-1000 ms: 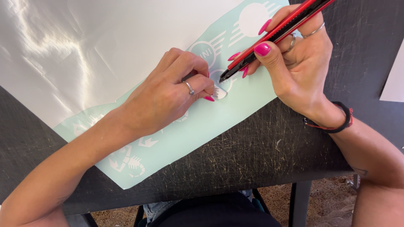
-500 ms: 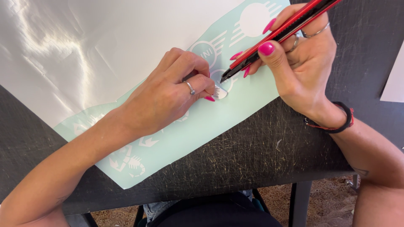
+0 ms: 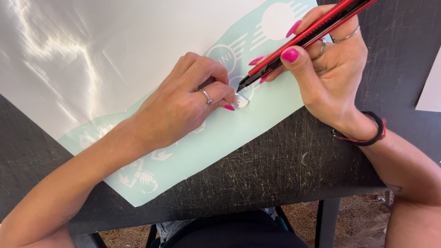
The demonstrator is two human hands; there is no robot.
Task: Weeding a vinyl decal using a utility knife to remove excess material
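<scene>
Since the earlier frame, my right hand (image 3: 335,78) has barely shifted, gripping the red-and-black knife (image 3: 303,41) with its tip beside my left hand (image 3: 183,105), whose fingertips pinch a white sticker (image 3: 240,101) on the mint vinyl sheet (image 3: 257,124).

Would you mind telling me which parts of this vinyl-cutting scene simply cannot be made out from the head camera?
- Rear end of the red and black knife: cut off by the top edge.
- Round design under the left hand: mostly covered by its fingers.
- Blade tip: too small to tell whether it touches the pale green sheet.
- Right hand palm side: hidden.
</scene>
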